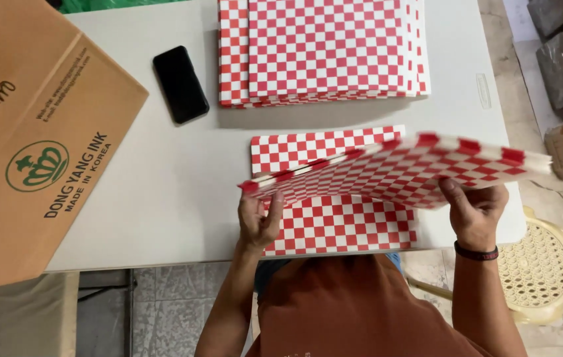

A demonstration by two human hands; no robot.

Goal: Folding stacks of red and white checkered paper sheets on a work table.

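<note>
- Both grips closed on one bundle of red-and-white checked sheets (400, 168), lifted clear of the worktop (162, 198) and tilted, right end higher.
- Left hand (260, 221): fingers curled under the bundle's near-left corner, thumb pressed on top.
- Right hand (474, 210): fingers tucked beneath the right end, a dark band worn at the wrist.
- Far left: a brown cardboard box (37, 145) overhangs the worktop's left edge; a black phone (180, 84) lies well apart from the bundle, between box and stacks.
- Centre: a low checked stack (334, 225) lies flat at the near edge, directly under the held bundle. A taller checked stack (324, 53) is seen at the far edge.
- Progress, as judged: two piles already squared up, one bundle in hand; how many remain cannot be told.
- Edges: the bundle's right end reaches past the worktop's right edge, above a pale plastic stool (542, 264).
- Open room: bare worktop left of the low stack; little is left on the right.
</note>
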